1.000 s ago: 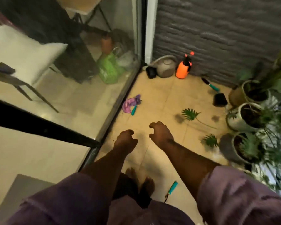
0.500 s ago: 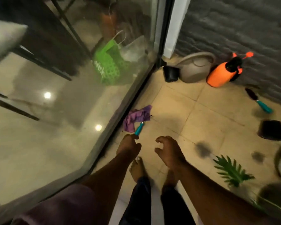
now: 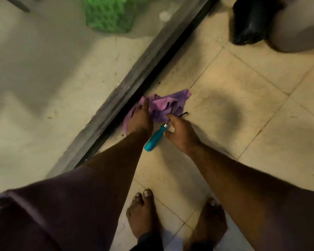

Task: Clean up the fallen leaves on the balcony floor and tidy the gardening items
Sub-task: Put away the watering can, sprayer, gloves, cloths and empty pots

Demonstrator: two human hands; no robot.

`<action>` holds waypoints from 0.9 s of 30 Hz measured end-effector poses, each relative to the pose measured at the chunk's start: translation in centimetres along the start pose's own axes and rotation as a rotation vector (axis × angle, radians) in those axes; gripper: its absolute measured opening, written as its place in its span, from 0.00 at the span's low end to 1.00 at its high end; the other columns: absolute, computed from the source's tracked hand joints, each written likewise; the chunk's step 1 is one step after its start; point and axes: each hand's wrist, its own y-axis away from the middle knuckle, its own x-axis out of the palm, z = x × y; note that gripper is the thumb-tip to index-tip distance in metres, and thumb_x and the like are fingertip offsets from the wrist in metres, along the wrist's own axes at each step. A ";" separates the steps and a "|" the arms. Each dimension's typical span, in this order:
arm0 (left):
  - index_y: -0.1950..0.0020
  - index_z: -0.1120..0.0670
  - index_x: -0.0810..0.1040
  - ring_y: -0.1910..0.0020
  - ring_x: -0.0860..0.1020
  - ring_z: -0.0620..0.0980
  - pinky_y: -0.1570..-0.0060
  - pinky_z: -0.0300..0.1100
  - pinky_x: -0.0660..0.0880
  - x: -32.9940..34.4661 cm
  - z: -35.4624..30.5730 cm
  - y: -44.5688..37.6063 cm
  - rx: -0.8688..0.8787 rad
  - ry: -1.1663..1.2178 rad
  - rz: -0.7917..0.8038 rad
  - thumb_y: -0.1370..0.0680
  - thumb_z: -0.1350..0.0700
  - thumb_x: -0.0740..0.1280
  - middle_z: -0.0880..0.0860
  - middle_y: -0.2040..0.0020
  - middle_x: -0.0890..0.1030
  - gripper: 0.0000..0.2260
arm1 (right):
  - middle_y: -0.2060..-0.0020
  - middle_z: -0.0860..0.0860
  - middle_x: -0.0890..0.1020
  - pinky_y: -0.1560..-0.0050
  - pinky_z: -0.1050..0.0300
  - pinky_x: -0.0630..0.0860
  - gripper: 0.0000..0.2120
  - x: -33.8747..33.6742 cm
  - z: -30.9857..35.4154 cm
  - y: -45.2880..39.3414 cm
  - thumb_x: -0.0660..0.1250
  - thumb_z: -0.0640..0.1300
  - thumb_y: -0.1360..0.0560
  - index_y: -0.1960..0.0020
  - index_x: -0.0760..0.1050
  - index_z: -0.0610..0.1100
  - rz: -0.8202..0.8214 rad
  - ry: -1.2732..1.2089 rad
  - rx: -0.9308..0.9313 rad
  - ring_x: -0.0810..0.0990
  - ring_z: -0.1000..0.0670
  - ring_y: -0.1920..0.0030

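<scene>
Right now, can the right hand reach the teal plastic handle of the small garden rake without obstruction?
Probably yes. The right hand hovers just beside the teal plastic handle, fingers spread near the metal neck. Nothing lies between them; the left hand rests on the purple cloth, off the handle.

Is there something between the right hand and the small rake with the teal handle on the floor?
Nothing visible is in the way. The right hand is already at the rake, fingers near its metal neck. The prongs lie on the purple cloth, which the left hand touches.
</scene>
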 end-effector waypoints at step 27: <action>0.52 0.62 0.79 0.67 0.83 0.53 0.67 0.45 0.81 -43.9 -30.3 53.0 -0.071 1.548 0.860 0.31 0.54 0.75 0.59 0.60 0.82 0.15 | 0.47 0.50 0.78 0.54 0.54 0.65 0.19 -35.3 16.3 53.1 0.63 0.65 0.28 0.46 0.75 0.53 -0.042 -1.089 0.508 0.73 0.50 0.49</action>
